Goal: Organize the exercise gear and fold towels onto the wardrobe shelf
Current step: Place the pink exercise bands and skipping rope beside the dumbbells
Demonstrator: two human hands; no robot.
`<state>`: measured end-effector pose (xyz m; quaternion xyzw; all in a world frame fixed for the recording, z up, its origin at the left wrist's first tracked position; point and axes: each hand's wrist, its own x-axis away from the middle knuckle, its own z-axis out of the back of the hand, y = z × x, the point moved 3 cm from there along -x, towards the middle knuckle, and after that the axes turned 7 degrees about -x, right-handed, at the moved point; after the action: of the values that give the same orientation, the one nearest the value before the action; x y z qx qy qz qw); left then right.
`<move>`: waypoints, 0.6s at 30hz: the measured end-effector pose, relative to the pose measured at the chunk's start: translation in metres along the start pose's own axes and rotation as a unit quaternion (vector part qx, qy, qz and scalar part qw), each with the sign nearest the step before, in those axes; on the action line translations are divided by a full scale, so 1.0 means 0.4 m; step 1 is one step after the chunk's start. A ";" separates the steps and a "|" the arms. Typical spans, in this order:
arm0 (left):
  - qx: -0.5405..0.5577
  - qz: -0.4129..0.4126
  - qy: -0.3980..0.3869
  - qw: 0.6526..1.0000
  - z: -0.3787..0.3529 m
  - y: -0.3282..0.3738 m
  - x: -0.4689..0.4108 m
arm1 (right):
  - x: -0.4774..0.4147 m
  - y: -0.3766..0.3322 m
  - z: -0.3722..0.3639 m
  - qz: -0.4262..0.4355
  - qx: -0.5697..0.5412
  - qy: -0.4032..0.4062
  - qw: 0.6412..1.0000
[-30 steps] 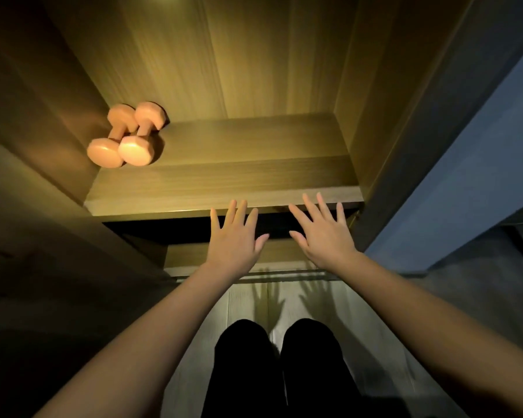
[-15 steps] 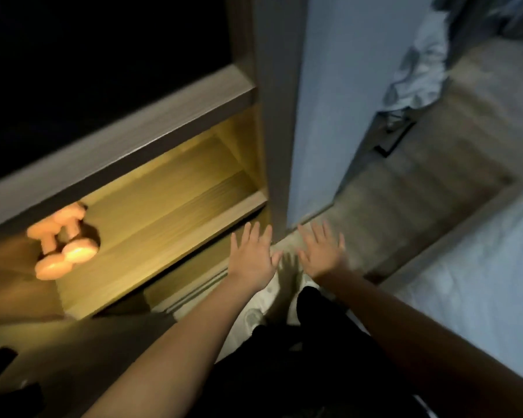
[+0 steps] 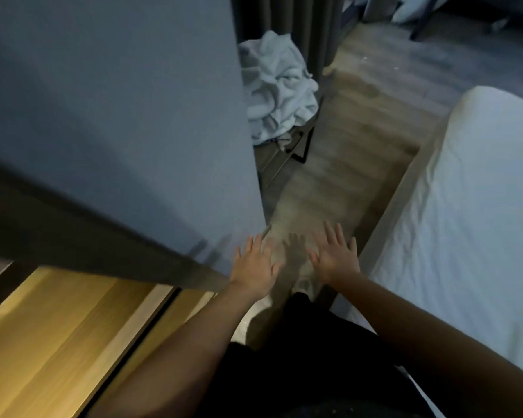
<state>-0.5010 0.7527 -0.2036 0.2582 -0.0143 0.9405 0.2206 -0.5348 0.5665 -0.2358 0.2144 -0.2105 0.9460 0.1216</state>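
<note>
Far: towels, white. Left: wardrobe panel, plain grey-blue. Near left: wardrobe shelf, lit yellow, straight wood grain. Right: bed sheet, white. Floor: grey-brown planks. My trousers: black.

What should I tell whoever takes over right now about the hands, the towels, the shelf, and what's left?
Left hand open, empty; right hand open, empty, both held out above the floor.
Towels: crumpled white pile on a low stand past the wall corner, unfolded.
Wardrobe shelf: lit, lower left; exercise gear out of view.
Done: no towel folded.
Left: fetch towels, fold, stack on shelf.
</note>
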 end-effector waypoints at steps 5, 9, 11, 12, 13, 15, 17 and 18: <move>0.004 0.012 0.002 1.000 0.084 0.066 -0.202 | -0.155 0.145 0.125 -0.029 0.021 0.006 0.999; -0.002 -0.001 -0.015 1.000 0.132 0.103 -0.363 | -0.292 0.203 0.192 -0.037 0.035 0.007 0.999; -0.003 -0.007 -0.025 1.000 0.147 0.118 -0.453 | -0.361 0.224 0.207 -0.028 0.040 -0.001 0.999; -0.004 -0.011 -0.027 1.000 0.154 0.124 -0.501 | -0.398 0.233 0.214 -0.020 0.045 -0.008 0.999; -0.007 -0.017 -0.031 0.999 0.158 0.130 -0.547 | -0.432 0.240 0.221 -0.014 0.046 -0.018 0.999; -0.033 -0.027 -0.038 0.998 0.166 0.139 -0.637 | -0.497 0.253 0.240 -0.008 0.047 -0.030 0.998; -0.060 -0.036 -0.038 0.997 0.176 0.141 -0.733 | -0.566 0.264 0.258 -0.001 0.050 -0.041 0.998; -0.067 -0.037 -0.034 0.997 0.181 0.139 -0.782 | -0.604 0.267 0.265 0.004 0.052 -0.052 0.997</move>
<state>-0.2491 0.5650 -0.2902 0.2750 -0.0752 0.9194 0.2710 -0.3193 0.3907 -0.2964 0.2683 -0.1679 0.9438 0.0950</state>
